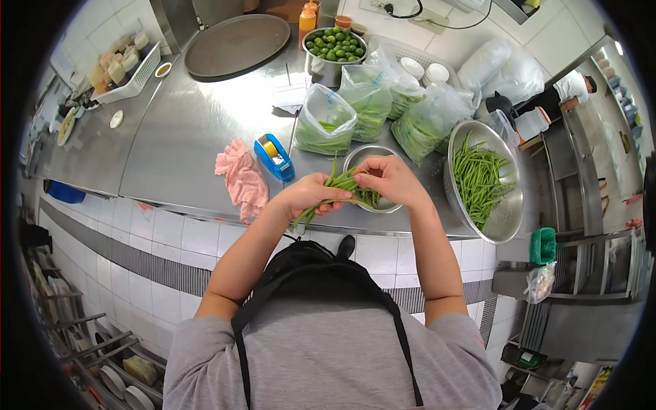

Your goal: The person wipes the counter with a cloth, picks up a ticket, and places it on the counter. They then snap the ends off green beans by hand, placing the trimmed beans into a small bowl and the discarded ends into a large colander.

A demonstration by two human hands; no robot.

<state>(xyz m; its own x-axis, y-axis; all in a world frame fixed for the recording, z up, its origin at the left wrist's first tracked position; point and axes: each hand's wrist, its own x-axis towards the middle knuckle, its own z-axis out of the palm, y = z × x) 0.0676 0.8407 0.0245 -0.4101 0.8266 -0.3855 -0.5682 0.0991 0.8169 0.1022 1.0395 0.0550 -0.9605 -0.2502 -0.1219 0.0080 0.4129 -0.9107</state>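
My left hand (311,196) is closed round a small bunch of green beans (339,183) just left of a small metal bowl (391,207). Above that bowl, my right hand (389,179) pinches at the tips of the bunch; its fingers are closed on a bean end. Bits of green lie inside the bowl, partly hidden by my hands. To the right, a large metal colander (511,205) leans at the counter's edge, full of loose green beans (478,179). Plastic bags of green beans (326,133) stand behind the bowl.
A blue tape dispenser (275,158) and a crumpled pink cloth (242,179) lie left of my hands. Farther back are a pot of limes (335,45), an orange squeeze bottle (307,24) and a round dark tray (237,45). A white basket (130,83) holds containers.
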